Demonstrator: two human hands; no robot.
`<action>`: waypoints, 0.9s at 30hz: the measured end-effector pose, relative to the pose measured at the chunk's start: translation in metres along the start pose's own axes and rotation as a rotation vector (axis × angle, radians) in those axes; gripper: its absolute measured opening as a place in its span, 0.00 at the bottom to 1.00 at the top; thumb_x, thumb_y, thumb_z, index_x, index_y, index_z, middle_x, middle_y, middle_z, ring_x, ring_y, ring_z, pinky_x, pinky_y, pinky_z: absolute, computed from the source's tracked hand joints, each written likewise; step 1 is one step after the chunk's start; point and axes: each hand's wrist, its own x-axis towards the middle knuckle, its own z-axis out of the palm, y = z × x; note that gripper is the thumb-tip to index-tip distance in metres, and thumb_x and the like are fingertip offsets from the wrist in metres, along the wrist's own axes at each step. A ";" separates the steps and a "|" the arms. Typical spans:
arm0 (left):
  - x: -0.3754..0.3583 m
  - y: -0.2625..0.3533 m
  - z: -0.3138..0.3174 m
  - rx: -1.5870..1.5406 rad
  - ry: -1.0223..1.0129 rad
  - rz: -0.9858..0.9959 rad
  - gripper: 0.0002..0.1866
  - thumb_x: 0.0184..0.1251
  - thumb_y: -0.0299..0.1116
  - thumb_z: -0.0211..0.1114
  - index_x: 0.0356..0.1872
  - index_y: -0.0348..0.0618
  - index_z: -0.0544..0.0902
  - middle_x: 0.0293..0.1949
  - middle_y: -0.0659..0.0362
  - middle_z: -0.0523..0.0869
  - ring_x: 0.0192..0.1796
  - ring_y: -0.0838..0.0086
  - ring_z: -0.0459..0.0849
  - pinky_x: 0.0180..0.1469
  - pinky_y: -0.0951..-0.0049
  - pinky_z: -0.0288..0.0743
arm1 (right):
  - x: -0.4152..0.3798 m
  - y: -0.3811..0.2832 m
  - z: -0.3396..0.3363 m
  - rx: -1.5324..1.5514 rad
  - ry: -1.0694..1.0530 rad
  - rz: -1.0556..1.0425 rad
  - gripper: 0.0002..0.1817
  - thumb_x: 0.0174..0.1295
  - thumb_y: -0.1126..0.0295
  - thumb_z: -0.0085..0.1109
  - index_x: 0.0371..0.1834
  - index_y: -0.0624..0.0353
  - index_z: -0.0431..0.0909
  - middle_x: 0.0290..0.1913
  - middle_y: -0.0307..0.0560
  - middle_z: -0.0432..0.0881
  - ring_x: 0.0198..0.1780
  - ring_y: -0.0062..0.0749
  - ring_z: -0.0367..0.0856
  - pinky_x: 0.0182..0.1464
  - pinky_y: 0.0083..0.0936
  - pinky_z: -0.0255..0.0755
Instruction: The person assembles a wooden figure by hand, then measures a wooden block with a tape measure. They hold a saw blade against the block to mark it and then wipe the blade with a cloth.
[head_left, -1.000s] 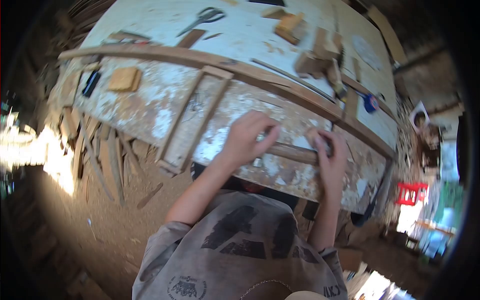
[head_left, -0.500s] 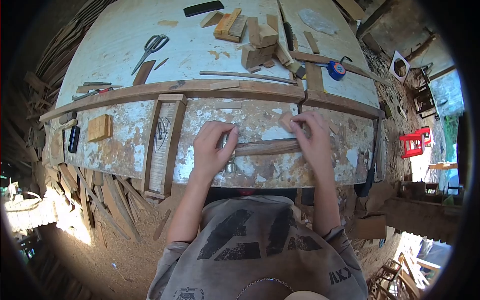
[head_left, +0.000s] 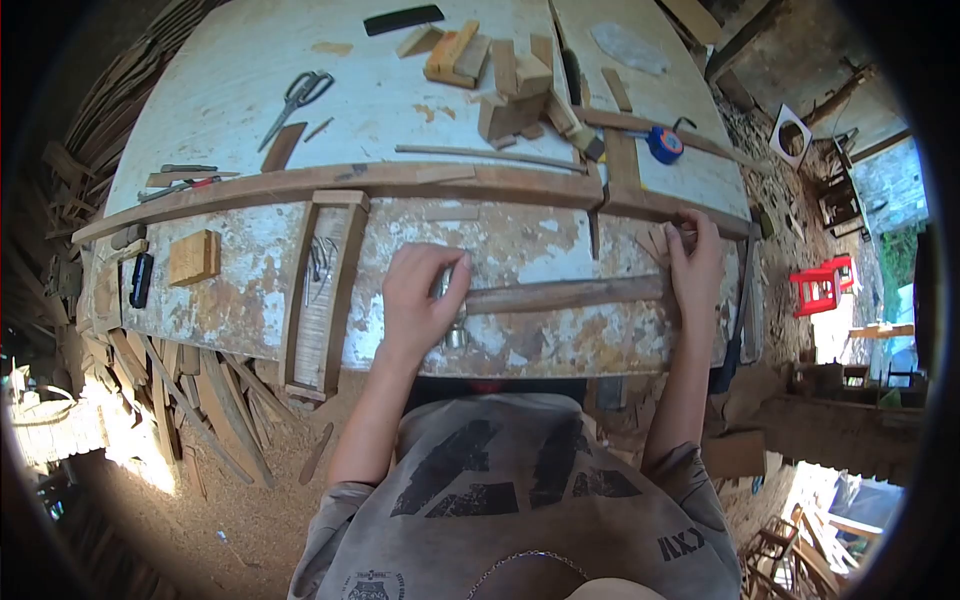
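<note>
My left hand (head_left: pixel 424 300) hovers over the hammer's head end, thumb and forefinger pinched together. Whatever may be between those fingertips is too small to make out. The hammer lies across the bench, its wooden handle (head_left: pixel 570 293) pointing right and its metal head (head_left: pixel 457 336) partly hidden beneath my left hand. Past the handle's far end, my right hand (head_left: pixel 696 262) is closed at the fingertips on a small thin wood piece (head_left: pixel 655 243). Beyond the hammer, a flat wood strip (head_left: pixel 452 213) lies on the paint-spotted bench (head_left: pixel 520 345).
A long wooden rail (head_left: pixel 400 180) crosses the bench. A narrow wooden tray (head_left: pixel 297 340) with bent nails stands left, near a wood block (head_left: pixel 194 257). Scissors (head_left: pixel 297 100), stacked wood blocks (head_left: pixel 515 100) and a blue tape measure (head_left: pixel 664 145) lie beyond the rail. A dark-handled tool (head_left: pixel 730 362) rests at right.
My right hand has moved right, from above the hammer handle to beyond its end. The small wood piece by its fingertips has left its former spot. My left hand keeps its place.
</note>
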 end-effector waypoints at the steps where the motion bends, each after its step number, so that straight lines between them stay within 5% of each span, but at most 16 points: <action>1: 0.003 -0.001 0.000 -0.001 0.002 0.006 0.04 0.64 0.25 0.74 0.36 0.38 0.86 0.33 0.53 0.87 0.37 0.60 0.84 0.42 0.65 0.76 | 0.012 -0.003 0.004 0.041 -0.020 -0.003 0.15 0.66 0.65 0.68 0.53 0.57 0.82 0.41 0.50 0.84 0.43 0.46 0.85 0.49 0.39 0.76; 7: 0.003 0.000 -0.001 -0.010 0.025 0.000 0.04 0.64 0.25 0.74 0.35 0.38 0.86 0.33 0.53 0.87 0.37 0.59 0.84 0.42 0.64 0.76 | 0.101 -0.009 0.048 0.212 -0.060 -0.098 0.18 0.65 0.61 0.69 0.56 0.56 0.83 0.42 0.51 0.85 0.44 0.44 0.86 0.49 0.39 0.77; 14: 0.003 -0.002 -0.002 -0.016 -0.001 -0.010 0.04 0.63 0.24 0.72 0.35 0.39 0.85 0.33 0.53 0.86 0.38 0.58 0.84 0.42 0.62 0.77 | 0.202 0.024 0.154 -0.301 -0.183 0.099 0.32 0.64 0.40 0.63 0.60 0.55 0.84 0.66 0.58 0.79 0.71 0.55 0.74 0.70 0.58 0.63; 20: 0.003 -0.001 -0.002 0.003 0.002 -0.005 0.04 0.63 0.24 0.73 0.35 0.39 0.85 0.32 0.54 0.86 0.36 0.59 0.83 0.40 0.63 0.76 | 0.223 0.013 0.177 -0.526 -0.318 0.299 0.37 0.61 0.39 0.65 0.63 0.58 0.83 0.68 0.58 0.79 0.70 0.58 0.74 0.70 0.61 0.62; 27: 0.005 -0.001 -0.001 0.004 -0.012 0.009 0.04 0.63 0.23 0.73 0.36 0.39 0.85 0.33 0.54 0.86 0.37 0.59 0.84 0.40 0.63 0.77 | 0.212 0.009 0.136 -0.203 -0.070 0.026 0.23 0.69 0.51 0.64 0.58 0.56 0.82 0.55 0.53 0.86 0.55 0.49 0.86 0.60 0.53 0.70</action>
